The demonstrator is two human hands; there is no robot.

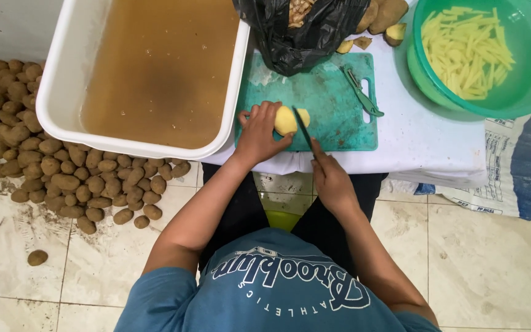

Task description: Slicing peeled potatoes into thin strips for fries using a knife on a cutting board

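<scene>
My left hand presses a peeled yellow potato onto a teal cutting board. My right hand grips a dark-bladed knife; its blade stands in the potato, with a thin slice on the far side. A green peeler lies on the board's right part.
A white tub of brown murky water stands left of the board. A green basin holds cut potato sticks in water at the top right. A black bag sits behind the board. Unpeeled potatoes are piled on the tiled floor at left.
</scene>
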